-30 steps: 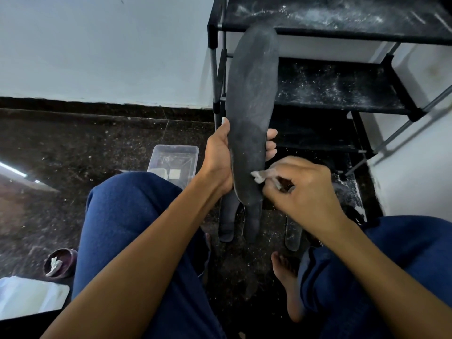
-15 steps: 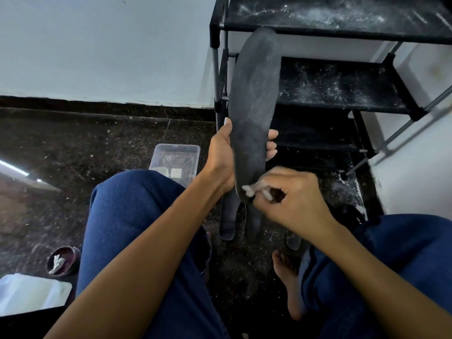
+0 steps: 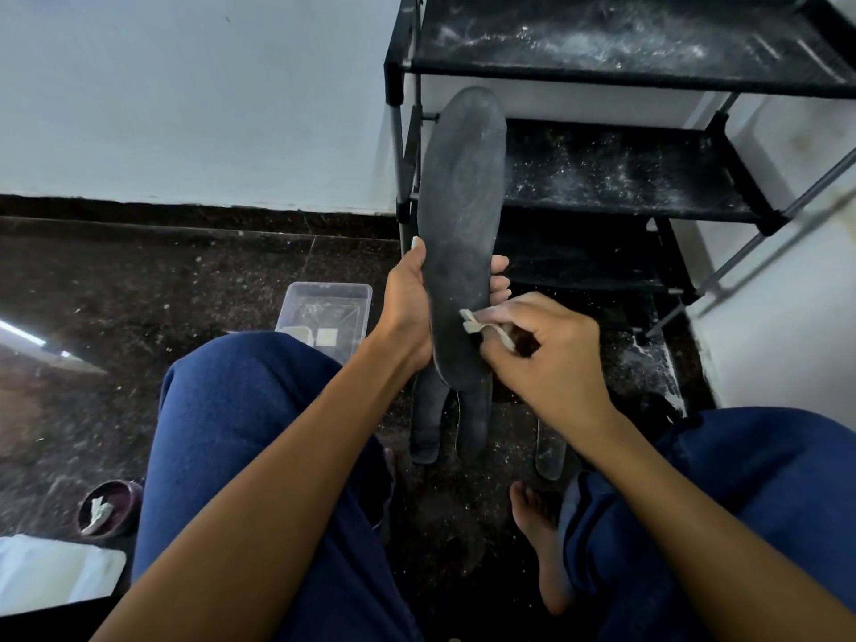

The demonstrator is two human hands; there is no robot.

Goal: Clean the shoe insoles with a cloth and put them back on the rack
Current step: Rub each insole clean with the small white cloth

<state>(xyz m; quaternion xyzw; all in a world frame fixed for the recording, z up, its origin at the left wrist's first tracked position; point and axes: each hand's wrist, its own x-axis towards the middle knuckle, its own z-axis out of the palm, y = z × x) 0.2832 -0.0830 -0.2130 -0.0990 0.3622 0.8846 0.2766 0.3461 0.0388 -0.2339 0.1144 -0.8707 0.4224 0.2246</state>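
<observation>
L hand (image 3: 407, 312) gripping, R hand (image 3: 542, 349) pinching, both forearms extended fwd.

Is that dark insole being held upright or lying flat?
Upright: the insole stands on end in the left hand, its rounded end pointing up beside the rack.

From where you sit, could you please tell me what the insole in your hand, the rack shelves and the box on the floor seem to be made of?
The insole looks like dark grey foam or rubber, matte and scuffed. The rack shelves seem to be black fabric or thin sheet, dull and flecked with white dust, on a metal tube frame with black plastic joints. The box is clear plastic; the floor shows through it.
</observation>
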